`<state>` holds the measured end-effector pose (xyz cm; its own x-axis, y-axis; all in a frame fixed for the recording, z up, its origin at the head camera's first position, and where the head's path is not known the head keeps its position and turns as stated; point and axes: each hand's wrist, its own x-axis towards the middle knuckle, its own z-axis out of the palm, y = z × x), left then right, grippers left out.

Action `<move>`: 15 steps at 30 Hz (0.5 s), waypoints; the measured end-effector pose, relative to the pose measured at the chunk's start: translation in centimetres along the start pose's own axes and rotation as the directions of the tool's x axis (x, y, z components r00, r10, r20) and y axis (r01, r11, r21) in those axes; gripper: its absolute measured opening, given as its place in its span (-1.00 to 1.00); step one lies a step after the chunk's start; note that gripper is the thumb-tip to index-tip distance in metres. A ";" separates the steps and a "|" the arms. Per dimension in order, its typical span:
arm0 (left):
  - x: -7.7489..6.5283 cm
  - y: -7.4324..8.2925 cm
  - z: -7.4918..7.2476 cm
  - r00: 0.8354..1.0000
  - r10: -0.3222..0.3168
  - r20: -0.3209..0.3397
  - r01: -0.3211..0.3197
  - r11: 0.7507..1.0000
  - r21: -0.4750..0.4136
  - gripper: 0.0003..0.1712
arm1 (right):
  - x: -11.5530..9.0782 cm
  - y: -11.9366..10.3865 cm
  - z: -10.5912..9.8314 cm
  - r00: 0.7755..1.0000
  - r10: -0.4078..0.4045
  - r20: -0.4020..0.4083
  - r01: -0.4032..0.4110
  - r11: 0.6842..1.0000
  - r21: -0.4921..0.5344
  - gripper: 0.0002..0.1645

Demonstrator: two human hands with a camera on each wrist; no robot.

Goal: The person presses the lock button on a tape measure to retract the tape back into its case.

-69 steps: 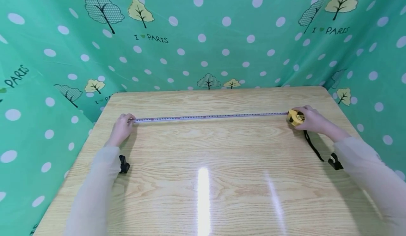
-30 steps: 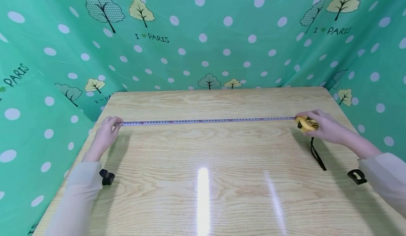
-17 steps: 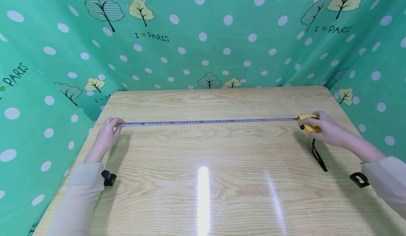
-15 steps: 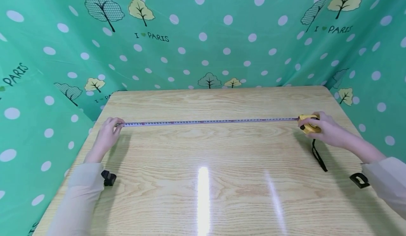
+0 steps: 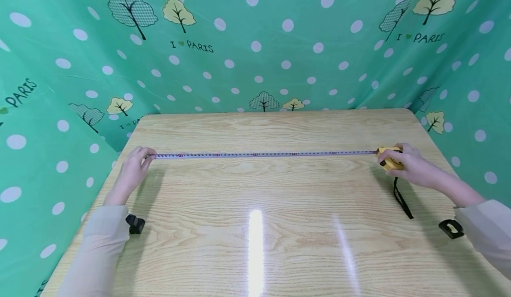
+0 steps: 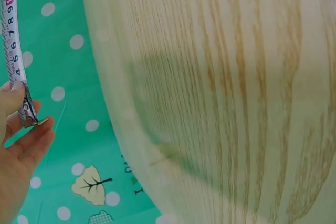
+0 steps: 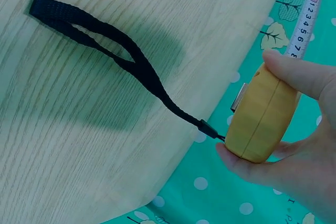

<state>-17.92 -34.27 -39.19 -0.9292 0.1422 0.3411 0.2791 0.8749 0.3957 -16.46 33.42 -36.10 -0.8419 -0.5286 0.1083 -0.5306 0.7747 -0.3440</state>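
A yellow tape measure (image 5: pixel 389 158) is held by my right hand (image 5: pixel 415 166), thumb and fingers around its case. Its white blade (image 5: pixel 255 154) runs out straight across the table to my left hand (image 5: pixel 129 170), which pinches the end between thumb and fingers. In the left wrist view the metal end hook (image 6: pixel 38 123) shows just past the thumb, against the fingers. A black wrist strap (image 7: pixel 142 69) hangs from the yellow case (image 7: pixel 260 119) in the right wrist view. Shadows beneath both hands suggest that they are raised above the wood.
A light wood-grain table (image 5: pixel 255 186) lies under the tape. Green polka-dot cloth (image 5: pixel 255 66) printed with trees surrounds its back and sides. Black wrist devices (image 5: pixel 135 224) show below both sleeves. Bright light streaks reflect off the tabletop.
Since the earliest frame the hands have moved apart, left hand leftward and right hand rightward, with more blade drawn out. Over the last half second the right hand has dipped slightly.
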 end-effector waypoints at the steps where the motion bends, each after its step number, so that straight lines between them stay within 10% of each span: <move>1: 0.0 0.0 0.0 1.000 0.003 -0.001 -0.003 1.000 -0.001 -0.92 | 0.0 0.0 0.0 1.000 0.001 0.001 -0.001 1.000 -0.001 -0.51; 15: -0.2 -0.2 0.2 1.000 0.026 -0.004 -0.026 1.000 -0.014 -0.91 | -0.2 -0.2 0.0 0.995 0.065 0.069 -0.067 0.998 0.017 -0.59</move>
<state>-17.80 -34.35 -39.50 -0.9205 0.1631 0.3552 0.3069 0.8644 0.3984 -16.23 33.39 -36.04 -0.8660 -0.4996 0.0209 -0.4716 0.8021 -0.3663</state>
